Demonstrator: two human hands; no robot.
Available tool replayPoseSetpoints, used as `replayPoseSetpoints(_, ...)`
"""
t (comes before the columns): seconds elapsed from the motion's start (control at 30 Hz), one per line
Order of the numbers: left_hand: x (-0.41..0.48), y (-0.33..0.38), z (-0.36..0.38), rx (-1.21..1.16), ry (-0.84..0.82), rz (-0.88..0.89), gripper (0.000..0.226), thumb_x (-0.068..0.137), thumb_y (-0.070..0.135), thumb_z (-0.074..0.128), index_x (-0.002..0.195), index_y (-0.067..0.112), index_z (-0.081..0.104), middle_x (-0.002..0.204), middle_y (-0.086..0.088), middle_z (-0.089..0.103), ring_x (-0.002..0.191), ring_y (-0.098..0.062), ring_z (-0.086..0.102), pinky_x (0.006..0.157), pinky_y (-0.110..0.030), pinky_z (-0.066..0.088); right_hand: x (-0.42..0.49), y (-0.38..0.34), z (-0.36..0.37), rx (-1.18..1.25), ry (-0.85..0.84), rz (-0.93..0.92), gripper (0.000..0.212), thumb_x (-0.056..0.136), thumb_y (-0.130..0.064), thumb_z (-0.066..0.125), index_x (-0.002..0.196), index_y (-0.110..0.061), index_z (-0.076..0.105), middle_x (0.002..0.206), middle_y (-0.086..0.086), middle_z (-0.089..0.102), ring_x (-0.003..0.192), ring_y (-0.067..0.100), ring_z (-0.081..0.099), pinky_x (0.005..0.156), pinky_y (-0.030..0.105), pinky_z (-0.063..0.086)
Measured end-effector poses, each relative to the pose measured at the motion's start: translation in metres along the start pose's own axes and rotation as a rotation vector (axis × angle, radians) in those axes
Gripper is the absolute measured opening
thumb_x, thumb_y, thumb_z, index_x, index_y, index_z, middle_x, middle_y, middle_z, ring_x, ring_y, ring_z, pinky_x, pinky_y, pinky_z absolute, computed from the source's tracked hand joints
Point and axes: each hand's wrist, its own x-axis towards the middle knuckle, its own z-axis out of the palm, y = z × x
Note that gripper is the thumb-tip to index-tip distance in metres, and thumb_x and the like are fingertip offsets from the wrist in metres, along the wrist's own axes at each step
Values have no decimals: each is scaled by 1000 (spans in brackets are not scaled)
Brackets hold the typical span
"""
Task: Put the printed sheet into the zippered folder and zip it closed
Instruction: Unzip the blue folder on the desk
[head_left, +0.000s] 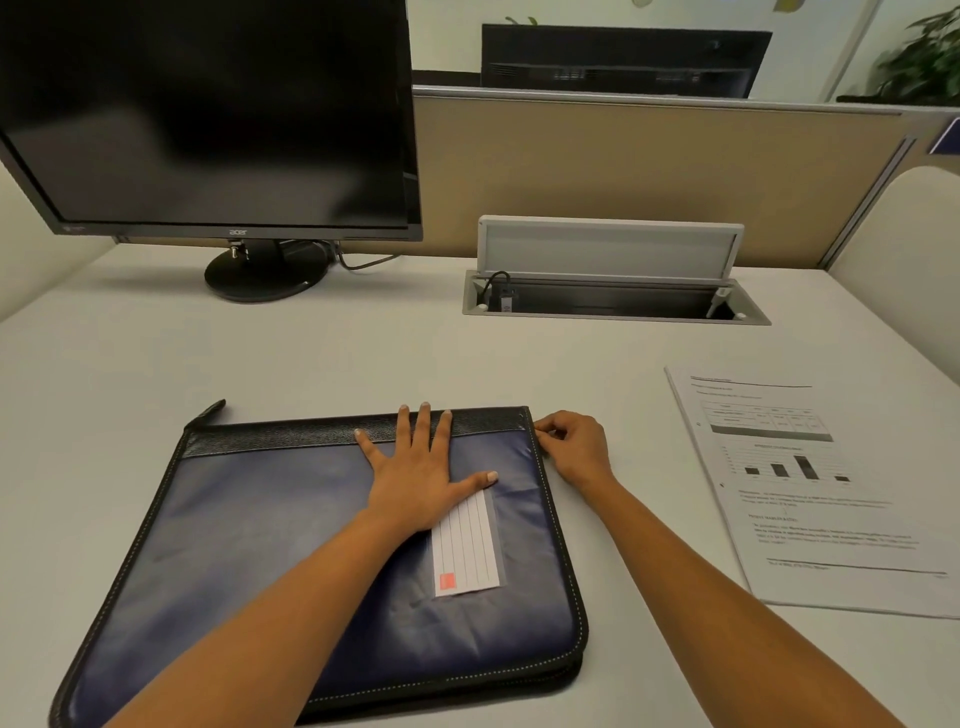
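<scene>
On the whole near view, desk: pale grey top that carries everything else.
Far left, monitor: black, screen dark, on a round foot with a cable trailing to the right.
Near centre, folder: dark blue with a black band along its far edge and black zip edging. It lies flat and closed on the desk, and a short black strap end sticks out at its far left corner.
Right side, printed sheet: lies flat on the desk, outside the folder and well apart from it. It shows text, a table and a small bar chart.
Far centre, cable box: sunk into the desk, its grey lid standing open, with plugs inside.
Left hand: flat, palm down on the far half of the folder, fingers straight and spread, fingertips reaching the black band.
Right hand: fingers curled, pinching the folder's edge at its far right corner. Exactly what sits between the fingertips is too small to tell.
Card: white, lined, with a red patch, in a clear sleeve on the folder's cover, just near the left thumb.
</scene>
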Motion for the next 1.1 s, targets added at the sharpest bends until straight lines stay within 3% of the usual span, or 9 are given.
replayPoseSetpoints(0.27, -1, 0, 1, 10, 7, -12, 126, 38, 91, -20, 145, 24, -7, 156, -3, -11, 141, -25, -17, 99, -72, -12, -14, 1, -8, 1, -40, -47, 11, 80, -3, 65, 89, 0, 71, 86, 20, 70, 69, 18, 56, 59, 12, 43)
replayPoseSetpoints(0.37, 0, 0, 2, 12, 12, -12, 126, 38, 91, -20, 145, 25, -6, 156, -3, -11, 141, -25, -16, 99, -71, -12, -22, 4, -12, -9, -61, -56, 10, 80, -3, 65, 88, -1, 71, 87, 18, 70, 71, 17, 57, 63, 18, 44)
replayPoseSetpoints(0.47, 1, 0, 3, 17, 18, -12, 124, 40, 91, -17, 145, 25, -6, 156, -3, -10, 141, -25, -16, 99, -71, -12, -33, 9, -14, -16, -61, -67, 9, 79, -3, 66, 85, -3, 71, 87, 16, 69, 69, 15, 55, 60, 12, 42)
replayPoseSetpoints(0.87, -1, -1, 3, -1, 2, -19, 111, 53, 89, 1, 145, 26, -5, 156, -2, -10, 141, -24, -16, 100, -70, -12, -76, 16, -29, -43, -118, -122, 5, 78, -4, 68, 82, -4, 71, 87, 13, 68, 78, 20, 58, 72, 25, 46)
replayPoseSetpoints(1.03, -1, 0, 1, -11, -19, -21, 108, 57, 87, 4, 145, 26, -6, 156, -3, -12, 141, -24, -17, 101, -69, -12, -94, 24, -37, -54, -174, -136, 5, 78, -6, 68, 81, -8, 71, 85, 10, 68, 79, 22, 59, 72, 25, 47)
replayPoseSetpoints(1.1, -3, 0, 0, -21, -14, -18, 100, 66, 85, 11, 145, 25, -6, 156, -4, -12, 141, -24, -17, 102, -68, -11, -96, 25, -36, -60, -135, -135, 6, 79, -7, 68, 82, -8, 72, 86, 11, 68, 78, 19, 57, 70, 18, 45)
